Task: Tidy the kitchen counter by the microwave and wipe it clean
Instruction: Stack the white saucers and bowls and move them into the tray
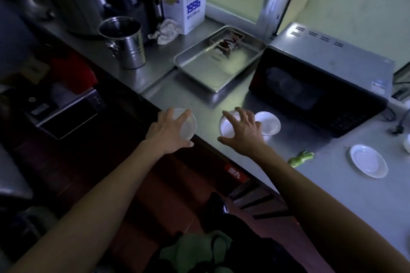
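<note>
Left hand (170, 131) is spreading its fingers over a white plate (188, 124) at the surface (199, 97) edge; grip seems to be closing on the rim, though dim light leaves contact uncertain. Right hand (243, 131) is hovering, fingers splayed and slack, over a white bowl (226, 126), gripping nothing. A second white bowl (269, 122) is sitting just beside it, in front of the microwave (321, 77). A white saucer (368, 160) and a green scrap (301, 157) are lying further right. Behind, a steel tray (199, 66), metal bucket (124, 42) and crumpled cloth (165, 31) are resting.
</note>
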`<control>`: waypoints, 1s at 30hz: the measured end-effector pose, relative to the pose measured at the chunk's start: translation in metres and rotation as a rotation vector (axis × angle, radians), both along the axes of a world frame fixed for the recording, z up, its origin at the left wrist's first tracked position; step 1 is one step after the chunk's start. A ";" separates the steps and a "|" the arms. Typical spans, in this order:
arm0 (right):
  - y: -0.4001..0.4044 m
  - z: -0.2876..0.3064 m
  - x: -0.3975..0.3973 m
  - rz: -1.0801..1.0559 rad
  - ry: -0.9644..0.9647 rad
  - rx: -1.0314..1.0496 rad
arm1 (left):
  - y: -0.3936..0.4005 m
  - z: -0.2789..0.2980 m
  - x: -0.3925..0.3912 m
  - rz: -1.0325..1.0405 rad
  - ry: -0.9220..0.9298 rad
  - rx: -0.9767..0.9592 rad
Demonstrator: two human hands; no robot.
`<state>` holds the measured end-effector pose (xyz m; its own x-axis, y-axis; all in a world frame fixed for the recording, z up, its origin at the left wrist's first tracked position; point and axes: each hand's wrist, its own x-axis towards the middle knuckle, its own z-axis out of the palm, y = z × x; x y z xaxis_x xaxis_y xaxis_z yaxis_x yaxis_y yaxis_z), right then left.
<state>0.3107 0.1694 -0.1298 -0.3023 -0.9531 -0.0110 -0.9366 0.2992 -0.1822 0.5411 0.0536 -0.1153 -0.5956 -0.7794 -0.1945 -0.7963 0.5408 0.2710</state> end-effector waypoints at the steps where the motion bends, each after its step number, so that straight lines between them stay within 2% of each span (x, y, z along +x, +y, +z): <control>1: -0.010 0.001 0.006 0.019 0.009 0.000 | -0.005 0.001 0.007 0.011 -0.002 -0.003; 13: -0.145 -0.006 0.042 0.128 -0.070 -0.090 | -0.096 -0.007 0.038 0.143 -0.085 -0.008; 24: -0.251 -0.027 -0.007 0.048 -0.227 -0.109 | -0.213 -0.028 0.004 0.137 -0.137 0.062; 30: -0.283 -0.026 -0.039 0.005 -0.268 -0.178 | -0.270 -0.020 -0.031 0.115 -0.120 0.068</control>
